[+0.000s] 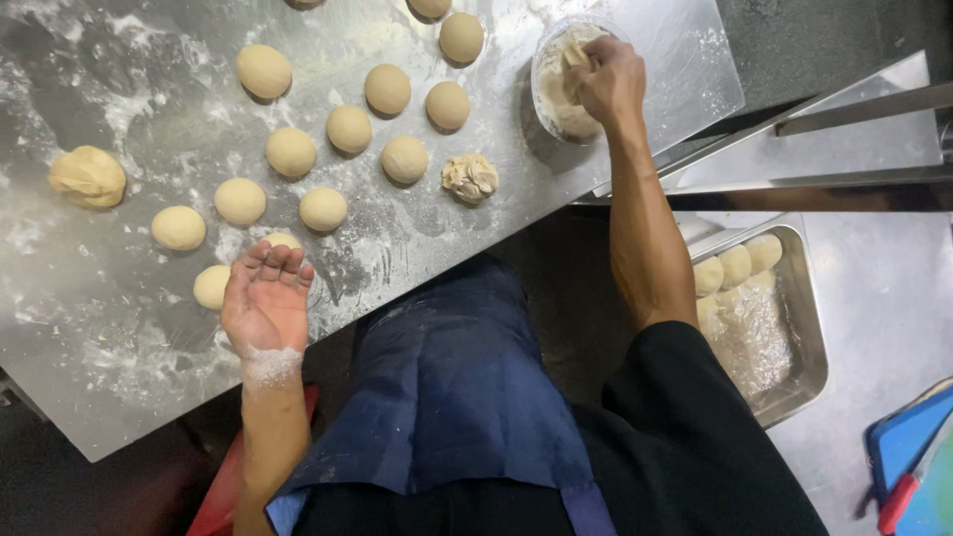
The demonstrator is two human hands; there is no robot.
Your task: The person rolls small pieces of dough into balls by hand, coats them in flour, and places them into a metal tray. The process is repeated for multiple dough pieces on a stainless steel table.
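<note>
The right hand (608,81) reaches into the round flour bowl (556,99) at the table's (119,377) far edge, its grip pinching a dough lump, while the left hand (266,303) rests palm-up, fingers spread, beside the spaced-out dough balls (290,152).

The right hand (608,81) covers part of the flour bowl (556,94), so its fingertips and any grasped contents cannot be determined. The left hand (266,298) partly hides one dough ball (283,239). Two dough balls (429,7) are cut off by the top edge, and the blue object (911,437) by the right edge.
</note>
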